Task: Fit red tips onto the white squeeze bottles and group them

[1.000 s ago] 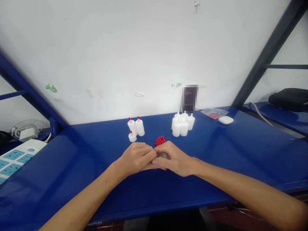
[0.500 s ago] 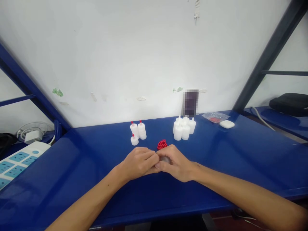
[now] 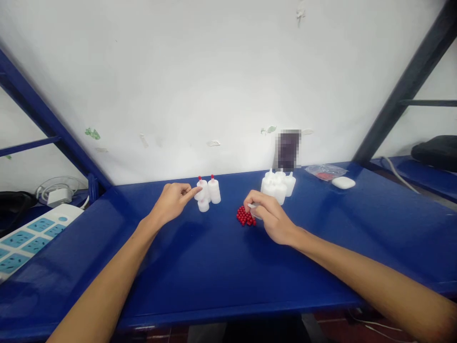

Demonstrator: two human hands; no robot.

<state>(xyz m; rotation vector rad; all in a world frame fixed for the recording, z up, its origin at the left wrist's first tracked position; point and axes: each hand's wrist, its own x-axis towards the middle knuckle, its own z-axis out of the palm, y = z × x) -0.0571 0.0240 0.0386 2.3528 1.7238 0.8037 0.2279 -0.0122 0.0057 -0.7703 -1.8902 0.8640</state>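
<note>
My left hand [image 3: 173,200] reaches out over the blue table [image 3: 214,276], fingers loosely curled. Its pinched index and thumb tips meet the leftmost of three white bottles with red caps [image 3: 209,191]; what they hold, if anything, is hidden. My right hand [image 3: 269,216] is closed on a small white bottle [image 3: 253,209], held against a heap of loose red caps [image 3: 244,216]. A cluster of uncapped white bottles [image 3: 278,186] stands just behind the right hand.
A clear bag with red bits [image 3: 323,171] and a white earbud case [image 3: 343,182] lie at the back right. A blurred dark object [image 3: 288,150] leans on the white wall. A power strip [image 3: 24,238] sits at the left, a dark frame post [image 3: 403,90] at the right.
My hands, joined at the table's middle before, have parted. The left moved forward-left to the capped bottles, the right forward to the red caps with the small bottle.
</note>
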